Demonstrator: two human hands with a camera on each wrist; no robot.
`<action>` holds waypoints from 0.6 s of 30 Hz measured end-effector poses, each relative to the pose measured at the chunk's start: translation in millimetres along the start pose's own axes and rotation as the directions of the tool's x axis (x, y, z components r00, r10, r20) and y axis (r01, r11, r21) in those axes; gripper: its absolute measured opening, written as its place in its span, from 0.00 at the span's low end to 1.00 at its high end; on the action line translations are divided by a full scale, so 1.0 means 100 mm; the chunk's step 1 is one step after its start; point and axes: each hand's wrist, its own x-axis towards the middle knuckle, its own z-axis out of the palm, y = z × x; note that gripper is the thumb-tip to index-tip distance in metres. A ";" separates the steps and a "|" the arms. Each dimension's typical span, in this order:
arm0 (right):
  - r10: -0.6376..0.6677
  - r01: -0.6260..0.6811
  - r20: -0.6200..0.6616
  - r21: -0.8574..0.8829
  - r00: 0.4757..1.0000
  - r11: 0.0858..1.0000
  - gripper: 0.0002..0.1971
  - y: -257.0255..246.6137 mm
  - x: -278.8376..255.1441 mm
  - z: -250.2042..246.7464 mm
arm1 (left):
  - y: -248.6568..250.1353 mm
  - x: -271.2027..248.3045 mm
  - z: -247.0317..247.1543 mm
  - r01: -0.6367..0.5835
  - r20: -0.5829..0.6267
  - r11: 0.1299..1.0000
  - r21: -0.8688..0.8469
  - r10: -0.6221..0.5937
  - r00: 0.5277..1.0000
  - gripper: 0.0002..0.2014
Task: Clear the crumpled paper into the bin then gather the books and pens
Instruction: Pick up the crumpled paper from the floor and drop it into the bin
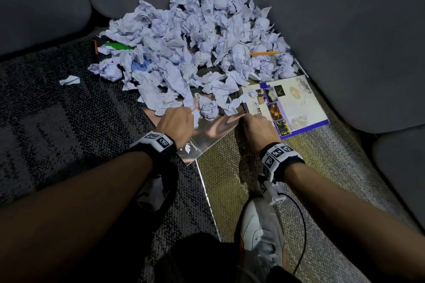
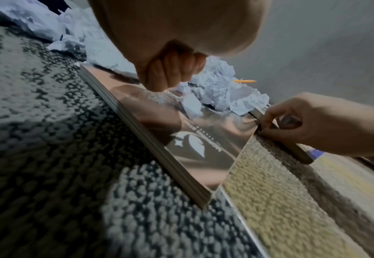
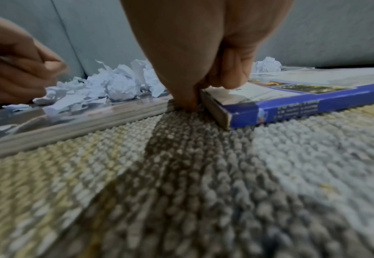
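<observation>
Both forearms reach forward and down. The left hand (image 1: 176, 123) is curled in a fist, empty; the right hand (image 1: 258, 128) pinches with thumb and fingers.

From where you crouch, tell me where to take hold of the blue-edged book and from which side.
Grip the blue-edged book at its near left corner, coming from the gap beside the glossy book. It lies flat on the carpet, so a thumb must slip under; the right hand already pinches that corner, which is free of crumpled paper.
</observation>
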 end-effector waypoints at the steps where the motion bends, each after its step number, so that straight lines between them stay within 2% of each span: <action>1: 0.003 -0.003 0.004 0.015 1.000 1.000 0.08 -0.01 0.00 -0.01 | 0.01 0.00 0.01 0.032 -0.004 0.999 0.005 -0.032 0.999 0.16; 4: 0.014 -0.003 -0.070 0.152 0.997 0.988 0.07 -0.04 -0.04 -0.05 | 0.00 0.08 0.04 0.088 0.072 0.978 0.188 -0.103 0.992 0.25; 7: 0.086 -0.021 -0.174 0.345 0.981 0.938 0.11 -0.11 -0.01 -0.14 | -0.08 0.19 0.09 0.072 0.170 0.923 0.378 -0.145 0.975 0.30; 9: 0.128 -0.018 -0.209 0.461 0.969 0.887 0.16 -0.14 0.07 -0.19 | -0.08 0.24 0.14 0.031 0.210 0.915 0.403 -0.125 0.970 0.27; 12: 0.110 0.042 -0.280 0.484 0.954 0.874 0.16 -0.18 0.15 -0.26 | -0.02 0.24 0.15 -0.074 0.258 0.889 0.453 -0.052 0.965 0.15; 15: 0.159 0.053 -0.335 0.545 0.929 0.837 0.05 -0.17 0.24 -0.25 | -0.04 0.24 0.11 -0.114 0.257 0.928 0.354 0.020 0.966 0.11; 16: 0.189 0.036 -0.321 0.581 0.928 0.813 0.04 -0.17 0.26 -0.25 | -0.08 0.24 0.14 -0.115 0.257 0.949 0.294 0.037 0.966 0.09; 18: 0.223 -0.006 -0.279 0.613 0.934 0.790 0.09 -0.17 0.28 -0.26 | -0.17 0.26 0.19 -0.036 0.260 0.990 0.139 -0.002 0.966 0.07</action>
